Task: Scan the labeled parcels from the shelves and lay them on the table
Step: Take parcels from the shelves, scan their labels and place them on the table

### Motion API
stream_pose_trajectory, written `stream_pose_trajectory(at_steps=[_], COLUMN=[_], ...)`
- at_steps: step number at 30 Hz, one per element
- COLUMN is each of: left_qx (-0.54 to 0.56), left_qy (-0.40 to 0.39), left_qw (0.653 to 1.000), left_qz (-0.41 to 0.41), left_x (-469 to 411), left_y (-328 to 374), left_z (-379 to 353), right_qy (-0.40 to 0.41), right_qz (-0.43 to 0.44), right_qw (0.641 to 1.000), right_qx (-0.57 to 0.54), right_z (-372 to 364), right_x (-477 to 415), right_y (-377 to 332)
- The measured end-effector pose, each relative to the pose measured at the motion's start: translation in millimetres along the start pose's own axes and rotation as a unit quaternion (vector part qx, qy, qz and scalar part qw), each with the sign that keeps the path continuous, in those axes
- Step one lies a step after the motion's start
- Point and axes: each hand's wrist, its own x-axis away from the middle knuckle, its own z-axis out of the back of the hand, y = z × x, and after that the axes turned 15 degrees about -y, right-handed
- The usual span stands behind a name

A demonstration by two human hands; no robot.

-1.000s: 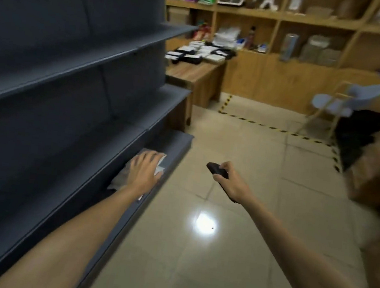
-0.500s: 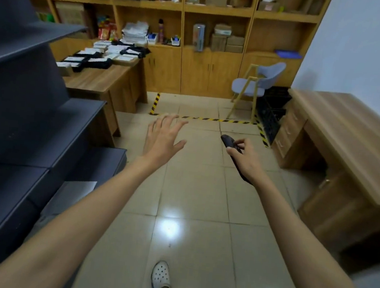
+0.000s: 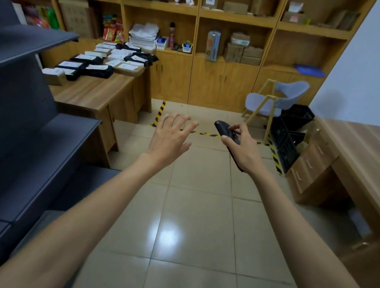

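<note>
My left hand (image 3: 170, 137) hangs empty, fingers spread, and my right hand (image 3: 243, 147) just beside it is curled round the black scanner (image 3: 225, 130), its nose pointing ahead. The labelled parcels (image 3: 113, 62) lie in rows over the far end of the table (image 3: 91, 91), ahead and to my left, nearer the left hand. On the grey shelves (image 3: 32, 141) at my left I can make out none.
</note>
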Motion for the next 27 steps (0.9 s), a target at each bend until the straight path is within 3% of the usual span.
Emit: stream_pose_trajectory(at_steps=[8, 19, 27], left_qx=[-0.013, -0.042, -0.071], left_qy=[-0.028, -0.052, -0.107], left_qw=[1.000, 0.995, 0.981], left_qz=[0.004, 0.080, 0.143], left_x=[-138.7, -375.2, -439.0], left_y=[-38.5, -95.1, -183.9], left_z=[-60.0, -128.7, -168.5], right_qy=[-0.026, -0.100, -0.197], right_qz=[0.003, 0.055, 0.092], right_qw=[1.000, 0.993, 0.976], right_qx=[-0.014, 0.009, -0.006], right_z=[9.2, 87.5, 36.0], right_x=[-147.6, -436.2, -591.2], right_y=[56.2, 107.6, 97.6])
